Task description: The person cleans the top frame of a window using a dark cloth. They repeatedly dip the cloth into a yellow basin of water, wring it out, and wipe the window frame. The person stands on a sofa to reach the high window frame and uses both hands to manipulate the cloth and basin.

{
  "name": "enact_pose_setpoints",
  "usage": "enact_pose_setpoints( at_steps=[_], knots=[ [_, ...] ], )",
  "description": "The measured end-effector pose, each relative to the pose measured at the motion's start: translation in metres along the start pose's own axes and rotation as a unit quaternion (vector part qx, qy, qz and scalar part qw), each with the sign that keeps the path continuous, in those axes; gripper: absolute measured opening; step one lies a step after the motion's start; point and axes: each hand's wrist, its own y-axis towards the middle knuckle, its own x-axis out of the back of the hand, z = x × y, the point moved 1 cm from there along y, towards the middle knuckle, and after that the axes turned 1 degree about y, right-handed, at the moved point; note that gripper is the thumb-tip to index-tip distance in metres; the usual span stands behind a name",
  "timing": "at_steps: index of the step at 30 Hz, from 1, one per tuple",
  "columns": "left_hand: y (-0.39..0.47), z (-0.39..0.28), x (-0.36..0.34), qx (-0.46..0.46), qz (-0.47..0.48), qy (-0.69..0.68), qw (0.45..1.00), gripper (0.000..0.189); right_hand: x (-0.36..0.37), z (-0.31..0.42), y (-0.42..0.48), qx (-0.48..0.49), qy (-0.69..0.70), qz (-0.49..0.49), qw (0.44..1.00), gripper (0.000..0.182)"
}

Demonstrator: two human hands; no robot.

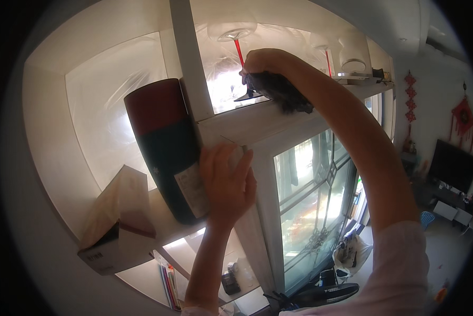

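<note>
High on a shelf, my right hand (260,63) grips a dark, fluffy cloth (279,89) beside the red stem of an upright wine glass (238,49). Part of the cloth hangs over the shelf's front edge. My left hand (226,179) rests with bent, spread fingers on the pale wooden frame, close to a tall red and dark green cylindrical container (163,146). Whether its fingers also touch the container cannot be told. A second red-stemmed glass (328,61) stands farther right.
An open cardboard box (122,252) juts from the shelf at lower left. A glass-paned door (311,213) with metal tracery is below right. Books (169,282) stand on a lower shelf. Near the upper right glass is a clear jar (353,59).
</note>
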Motion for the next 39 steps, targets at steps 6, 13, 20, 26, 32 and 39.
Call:
enact_pose_setpoints(
  at_steps=[6,13,20,26,32,39],
  knots=[
    [-0.004,0.006,-0.004,0.013,0.027,0.024,0.999,0.026,-0.013,0.021,0.034,0.107,-0.147,0.074,0.981,0.022],
    [-0.006,-0.003,-0.014,0.048,0.067,0.102,0.991,0.024,-0.023,0.025,0.064,0.06,-0.034,0.019,0.997,0.027],
    [-0.005,-0.007,-0.018,0.048,0.097,0.155,0.982,0.023,-0.043,0.036,0.129,0.159,-0.151,0.016,0.976,0.036],
    [-0.008,-0.003,-0.015,0.048,0.095,0.161,0.981,0.025,-0.045,0.057,0.086,0.092,-0.044,0.05,0.993,0.035],
    [-0.008,-0.004,-0.016,0.043,0.096,0.176,0.979,0.029,-0.058,0.06,0.101,0.1,0.0,0.052,0.994,0.035],
    [-0.007,-0.004,-0.017,0.025,0.087,0.204,0.975,0.03,-0.052,0.058,0.091,0.111,0.014,0.049,0.992,0.034]
  ],
)
